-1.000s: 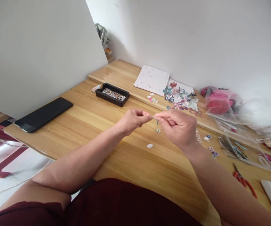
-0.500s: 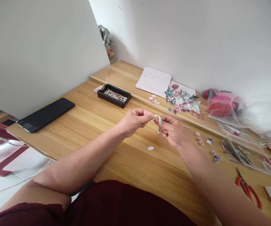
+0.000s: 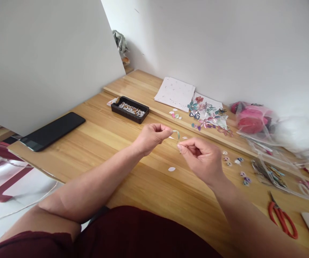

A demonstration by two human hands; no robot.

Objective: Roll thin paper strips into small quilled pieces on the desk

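A black phone (image 3: 53,131) lay left of the black tray (image 3: 124,114), nearer the wearer than it. Small beads (image 3: 130,108), mostly white and brown, covered the tray's floor.

The left hand (image 3: 153,139) was to the tray's right and nearer the wearer, its thumb and forefinger pinched on one end of a thin green strip (image 3: 178,134). A white petal-shaped piece (image 3: 172,169) lay on the wood, also right of the tray and nearer the wearer. A stack of white paper (image 3: 174,93) rested right of the tray and farther back. The strip itself, right of the tray, bent downward from the left fingertips. The right hand (image 3: 204,157), farther right of the tray, had its thumb and forefinger narrowed to a pinch on the strip's lower end.

Coloured flowers (image 3: 204,123) were spread right of the tray. Well to its right were small bobbins (image 3: 247,180), a pink bundle (image 3: 251,120) in netting, and, nearest the wearer, red-handled scissors (image 3: 281,218).
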